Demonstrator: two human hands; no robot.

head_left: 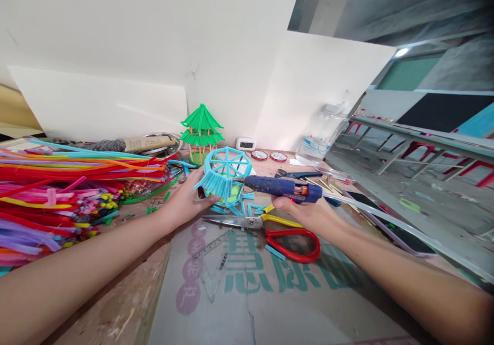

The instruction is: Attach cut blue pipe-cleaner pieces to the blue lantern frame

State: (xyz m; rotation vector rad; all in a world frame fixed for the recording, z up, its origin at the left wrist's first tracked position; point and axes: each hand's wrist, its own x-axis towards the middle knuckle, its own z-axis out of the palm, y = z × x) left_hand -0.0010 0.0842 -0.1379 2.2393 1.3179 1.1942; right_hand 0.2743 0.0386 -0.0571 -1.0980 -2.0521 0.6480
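In my left hand [193,196] is a light-blue pipe-cleaner model [227,164] with a spoked, wheel-like top and a row of short strips along its near left side. A yellow-green part shows below that top. My right hand [295,208] grips a dark blue glue gun [283,188], its nozzle touching or very close to the model's front rim. Short light-blue pipe-cleaner pieces [252,210] lie beneath the model. Below them rest scissors [289,242] with red and yellow handles.
Bundles of colourful pipe cleaners [57,195] cover the left side. Behind the model stands a green tiered pagoda [201,134] near a small clock [246,144]. Pliers [299,174], a plastic bottle [320,136] and a phone [386,224] are at the right. A clear triangle ruler [212,268] lies in front.
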